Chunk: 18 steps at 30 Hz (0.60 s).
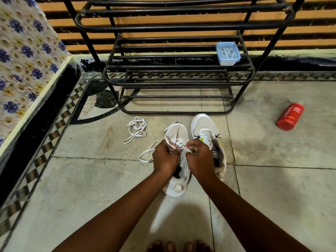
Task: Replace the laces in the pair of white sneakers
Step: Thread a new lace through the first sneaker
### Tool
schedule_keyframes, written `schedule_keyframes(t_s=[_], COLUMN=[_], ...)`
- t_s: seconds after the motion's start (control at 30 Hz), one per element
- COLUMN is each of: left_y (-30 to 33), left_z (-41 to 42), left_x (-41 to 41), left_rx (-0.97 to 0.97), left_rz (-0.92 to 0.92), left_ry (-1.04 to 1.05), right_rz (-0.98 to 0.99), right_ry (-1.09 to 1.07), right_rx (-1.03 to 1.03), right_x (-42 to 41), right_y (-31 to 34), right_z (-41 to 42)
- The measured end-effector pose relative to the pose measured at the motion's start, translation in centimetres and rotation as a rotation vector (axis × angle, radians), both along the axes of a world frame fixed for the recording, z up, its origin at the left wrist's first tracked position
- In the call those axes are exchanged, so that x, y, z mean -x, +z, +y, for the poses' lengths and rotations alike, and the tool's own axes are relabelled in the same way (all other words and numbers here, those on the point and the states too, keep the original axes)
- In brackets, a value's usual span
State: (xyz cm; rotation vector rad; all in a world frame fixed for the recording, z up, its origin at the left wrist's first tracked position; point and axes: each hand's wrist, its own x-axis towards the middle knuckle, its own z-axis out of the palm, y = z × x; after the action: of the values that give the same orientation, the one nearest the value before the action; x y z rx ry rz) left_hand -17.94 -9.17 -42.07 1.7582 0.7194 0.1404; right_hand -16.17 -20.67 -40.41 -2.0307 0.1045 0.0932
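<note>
Two white sneakers side by side on grey stone floor tiles (87,188), toes toward a black metal shoe rack (174,77) of round tube bars. Left sneaker (177,186): smooth white upper, dark lining showing at the opening, heel tab nearest the camera. Right sneaker (205,128): rounded glossy toe, mesh-like panel, black marks and a yellow-green accent near the eyelets, no lace visible in them.

Left hand (164,158) and right hand (199,155) close together over the left sneaker's eyelets, both with fingers curled, each pinching a stretch of flat white lace (179,145). Lace partly threaded, one end running up over the toe, another loop (147,155) trailing onto the tile at the left.

Separate flat white lace (136,129) lying in a loose tangle on the floor, left of the sneakers, apart from them.

On a rack shelf, a square pale-blue plastic container (228,53) with rounded corners. Red cylindrical bottle (290,116) with white lettering on its side at the right, well apart. Floral-patterned surface (23,57) at the left edge.
</note>
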Motion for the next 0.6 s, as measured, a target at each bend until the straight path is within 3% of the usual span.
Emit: schedule_keyframes(t_s=[0.6], left_y=[0.1], left_z=[1.0], left_x=[0.2], left_rx=[-0.082], left_rz=[-0.031], left_ry=[-0.177], right_rz=[-0.035], right_ry=[-0.039], right_rx=[-0.035], right_x=[0.9], right_y=[0.2], right_z=[0.5])
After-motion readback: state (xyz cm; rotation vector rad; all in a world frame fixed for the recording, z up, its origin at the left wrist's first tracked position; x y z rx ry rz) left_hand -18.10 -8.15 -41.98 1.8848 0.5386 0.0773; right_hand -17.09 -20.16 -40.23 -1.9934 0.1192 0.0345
